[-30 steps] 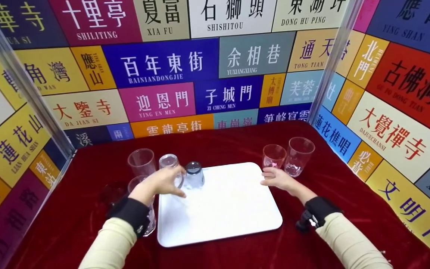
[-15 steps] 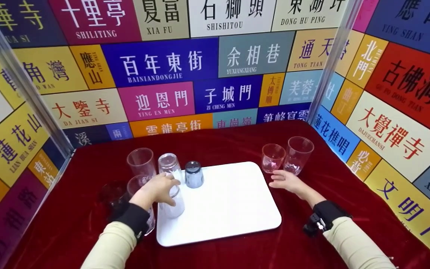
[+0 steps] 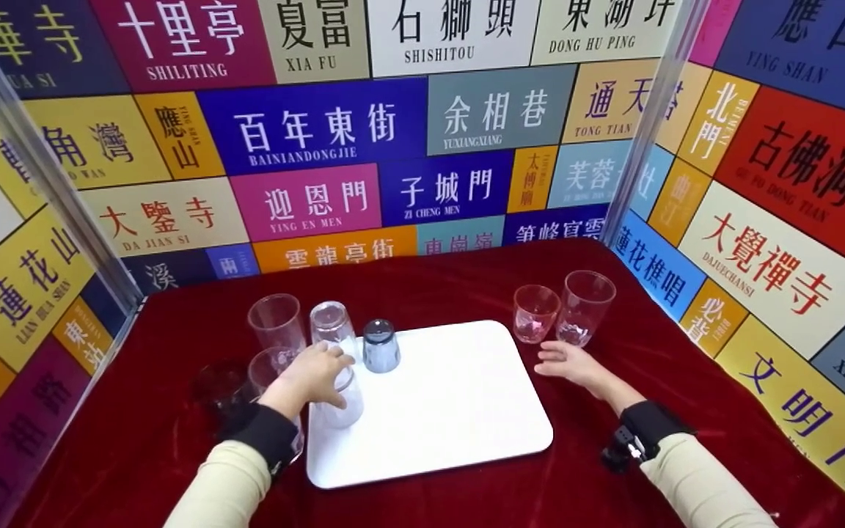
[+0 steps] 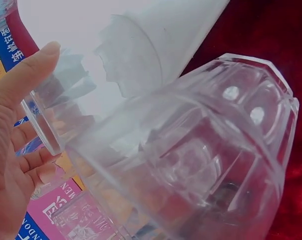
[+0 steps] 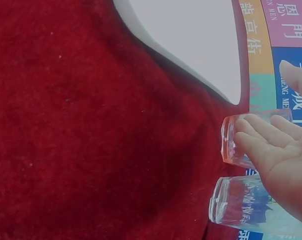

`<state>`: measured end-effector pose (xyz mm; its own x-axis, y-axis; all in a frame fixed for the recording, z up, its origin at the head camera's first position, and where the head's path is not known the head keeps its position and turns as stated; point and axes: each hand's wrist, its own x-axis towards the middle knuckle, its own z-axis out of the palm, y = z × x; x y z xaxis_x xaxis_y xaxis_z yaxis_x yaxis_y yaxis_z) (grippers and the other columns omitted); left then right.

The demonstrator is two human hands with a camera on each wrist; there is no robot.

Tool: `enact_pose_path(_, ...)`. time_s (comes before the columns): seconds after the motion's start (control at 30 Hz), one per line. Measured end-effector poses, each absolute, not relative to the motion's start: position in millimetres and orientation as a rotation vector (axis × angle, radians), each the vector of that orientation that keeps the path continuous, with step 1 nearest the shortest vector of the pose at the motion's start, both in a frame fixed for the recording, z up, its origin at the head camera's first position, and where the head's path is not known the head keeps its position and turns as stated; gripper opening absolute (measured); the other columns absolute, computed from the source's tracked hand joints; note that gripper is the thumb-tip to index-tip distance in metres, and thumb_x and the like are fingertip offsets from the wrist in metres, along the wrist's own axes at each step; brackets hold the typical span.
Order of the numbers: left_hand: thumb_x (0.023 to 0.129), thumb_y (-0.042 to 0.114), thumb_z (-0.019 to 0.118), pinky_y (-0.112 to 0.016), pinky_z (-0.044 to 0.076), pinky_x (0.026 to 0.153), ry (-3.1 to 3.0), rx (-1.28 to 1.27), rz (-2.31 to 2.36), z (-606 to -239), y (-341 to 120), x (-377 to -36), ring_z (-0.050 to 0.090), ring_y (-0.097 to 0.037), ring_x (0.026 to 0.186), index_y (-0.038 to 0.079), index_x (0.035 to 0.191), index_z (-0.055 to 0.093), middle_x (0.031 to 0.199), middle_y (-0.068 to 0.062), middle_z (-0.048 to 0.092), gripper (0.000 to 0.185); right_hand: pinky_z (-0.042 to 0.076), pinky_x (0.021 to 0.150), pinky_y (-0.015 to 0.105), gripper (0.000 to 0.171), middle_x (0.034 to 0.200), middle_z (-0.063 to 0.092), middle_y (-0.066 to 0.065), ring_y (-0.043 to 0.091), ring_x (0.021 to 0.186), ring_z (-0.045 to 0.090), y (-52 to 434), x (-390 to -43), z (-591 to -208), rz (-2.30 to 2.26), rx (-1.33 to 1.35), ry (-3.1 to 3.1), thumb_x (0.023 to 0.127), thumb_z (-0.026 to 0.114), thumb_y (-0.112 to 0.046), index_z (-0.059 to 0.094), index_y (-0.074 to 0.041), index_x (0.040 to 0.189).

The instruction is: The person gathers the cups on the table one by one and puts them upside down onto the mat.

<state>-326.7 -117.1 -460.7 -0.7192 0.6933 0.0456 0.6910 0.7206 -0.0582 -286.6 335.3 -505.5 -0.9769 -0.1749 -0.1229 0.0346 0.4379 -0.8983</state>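
Note:
My left hand point(image 3: 312, 378) curves loosely about an upside-down clear glass point(image 3: 340, 412) on the left side of a white tray point(image 3: 459, 396). In the left wrist view, the thumb and fingers stand spread on either side of its base. Behind it on the tray are a second upturned clear glass point(image 3: 331, 323) and a small dark tinted glass point(image 3: 381, 347), also upside down. My right hand point(image 3: 573, 367), holding nothing, hovers with extended fingers just in front of a short orange-rimmed glass point(image 3: 536, 315) and a taller clear glass point(image 3: 586, 304).
Left of the tray stand clear glasses point(image 3: 274, 319), partly hidden by the left arm, and a dark glass point(image 3: 221, 385). One faceted glass point(image 4: 215, 145) fills much of the left wrist view. A red cloth point(image 3: 422, 290) covers the table, with sign-patterned walls point(image 3: 312, 125) around it.
The left hand has brought the clear glass toward me and down onto the tray's left side. The right hand has drawn back slightly from the orange-rimmed glass, toward the right.

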Motion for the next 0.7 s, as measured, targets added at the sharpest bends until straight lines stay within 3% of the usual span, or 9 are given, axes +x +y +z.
enact_pose_path(0.57, 0.057, 0.04, 0.081, -0.048, 0.042, 0.089, -2.883, -1.136, 0.022, -460.6, -118.5, -328.1, 0.051, -0.034, 0.099, 0.007, 0.116, 0.058, 0.105, -0.015, 0.06, 0.072, 0.03, 0.103, 0.051, 0.07, 0.13, 0.039, 0.036, 0.045, 0.123, 0.037, 341.0, -284.0, -510.7, -1.575, -0.106, 2.483, 0.085, 0.064, -0.017, 0.027, 0.017, 0.133)
enact_pose_path(0.7, 0.059, 0.04, 0.081, -0.047, 0.041, 0.091, -2.867, -1.15, -0.073, -459.1, -115.2, -326.4, 0.051, -0.035, 0.102, 0.007, 0.12, 0.056, 0.112, -0.016, 0.059, 0.074, 0.033, 0.102, 0.05, 0.069, 0.129, 0.042, 0.036, 0.044, 0.121, 0.041, 345.0, -284.0, -508.3, -1.527, -0.089, 2.525, 0.085, 0.064, -0.018, 0.029, 0.018, 0.132)
